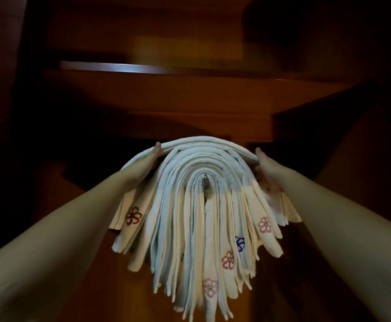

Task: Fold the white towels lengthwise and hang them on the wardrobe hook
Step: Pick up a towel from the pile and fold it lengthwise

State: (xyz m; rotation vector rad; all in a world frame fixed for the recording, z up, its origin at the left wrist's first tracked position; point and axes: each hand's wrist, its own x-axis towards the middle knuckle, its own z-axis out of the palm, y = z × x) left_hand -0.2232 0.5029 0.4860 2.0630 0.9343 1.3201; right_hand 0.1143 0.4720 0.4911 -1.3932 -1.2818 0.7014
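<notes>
While both hands press flat against the sides of the bundle, the hanging step looks all but finished: a thick stack of folded white towels (196, 205) is draped over the metal wardrobe hook (205, 181), whose tip shows at the centre of the nested folds. The left hand (146, 161) lies with straight fingers along the left shoulder of the topmost towel (203, 141), and the right hand (265, 160) mirrors it on the right shoulder; neither pinches cloth. Each towel bends over the hook at its middle, so its long axis runs up one side, over, and down the other, with the loose ends pointing downward and fanning outward toward the camera. Embroidered flowers (227, 260) mark several ends. Behind is the dark wardrobe (189, 94). Next, I judge, the top towel needs smoothing down evenly so the stack sits balanced, then the hands can let go
</notes>
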